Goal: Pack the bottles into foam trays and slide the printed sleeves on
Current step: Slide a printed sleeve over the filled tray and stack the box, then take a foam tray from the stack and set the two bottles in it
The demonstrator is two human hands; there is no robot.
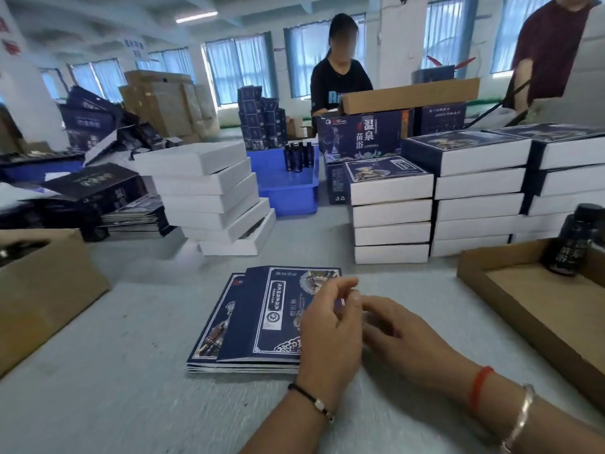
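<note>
On the grey bench (114, 371), directly before the wearer, lies a small stack of flat navy printed sleeves (258, 319) with white Chinese lettering too blurred to read. Behind, a large navy carton (363, 132) shows the characters 温泉 and 苗浴. The left hand (327, 326) arches above the stack's right edge, its fingers curled, thumb and forefinger pinching the top sleeve's edge. The right hand (402, 335) rests just beside it, fingers loosely bent toward the same edge; whether it grips anything cannot be told. White foam trays (209, 194) are stacked behind left, sleeved boxes (389, 204) behind right. One dark bottle (573, 244) stands in a cardboard tray (523, 306) at right.
</note>
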